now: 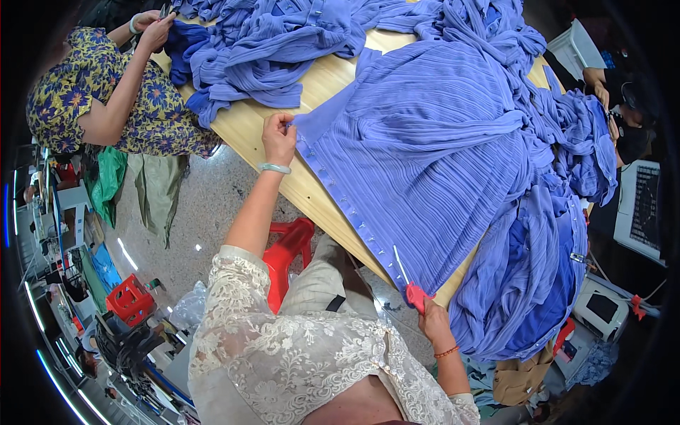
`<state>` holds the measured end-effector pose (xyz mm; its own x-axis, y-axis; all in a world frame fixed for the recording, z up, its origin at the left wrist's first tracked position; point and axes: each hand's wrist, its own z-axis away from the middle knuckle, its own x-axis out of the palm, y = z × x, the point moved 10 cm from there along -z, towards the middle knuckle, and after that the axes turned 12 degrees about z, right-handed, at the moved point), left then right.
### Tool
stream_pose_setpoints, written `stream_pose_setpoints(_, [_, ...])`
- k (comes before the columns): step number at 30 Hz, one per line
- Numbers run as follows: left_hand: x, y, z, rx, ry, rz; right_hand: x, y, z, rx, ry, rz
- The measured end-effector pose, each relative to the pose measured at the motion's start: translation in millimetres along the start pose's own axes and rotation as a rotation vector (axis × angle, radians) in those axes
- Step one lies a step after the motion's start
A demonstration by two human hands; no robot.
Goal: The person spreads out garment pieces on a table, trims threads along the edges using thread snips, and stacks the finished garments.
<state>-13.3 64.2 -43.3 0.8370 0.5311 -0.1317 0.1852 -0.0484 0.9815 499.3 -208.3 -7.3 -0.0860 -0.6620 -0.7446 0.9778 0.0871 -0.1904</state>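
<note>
And the right hand [434, 322] is wrapped around a red-handled tool with a slim pale blade [416, 296], its tip pointing far over the near corner of a violet-blue, finely pleated cloth garment [425, 163]. Up at the garment's far left corner, the left hand [279, 140] has a narrow pinch on the edge, with a row of small pale tabs [324, 170] running along it between the two hands! The garment lies spread on a pale wooden table [312, 200], and look at the heaps around it: a crumpled violet-blue cloth pile [265, 67] at the far left, draped violet-blue cloth [506, 273] spilling over the right side. Farther left, a co-worker in yellow-and-blue floral clothing [156, 117] holds a small dark hand tool [164, 11], while on the near side a bright red plastic stool [285, 261] shows against the speckled grey floor [198, 191]
</note>
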Motion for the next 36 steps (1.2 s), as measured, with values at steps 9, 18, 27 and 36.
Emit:
stream_pose_setpoints(9, [19,52,23,0.403,-0.081,-0.476,-21,-16,-7,0.027,0.095,0.088])
stream_pose_setpoints(18, [87,63,123,0.417,-0.537,-0.775,-41,-25,9,0.083,0.232,-0.042])
stream_pose_setpoints(27, [84,60,118,0.392,-0.482,-0.799,-75,-32,21,-0.034,0.504,-0.168])
stream_pose_setpoints(36, [79,51,122,0.362,-0.482,-0.821,-116,-49,3,-0.073,0.540,-0.173])
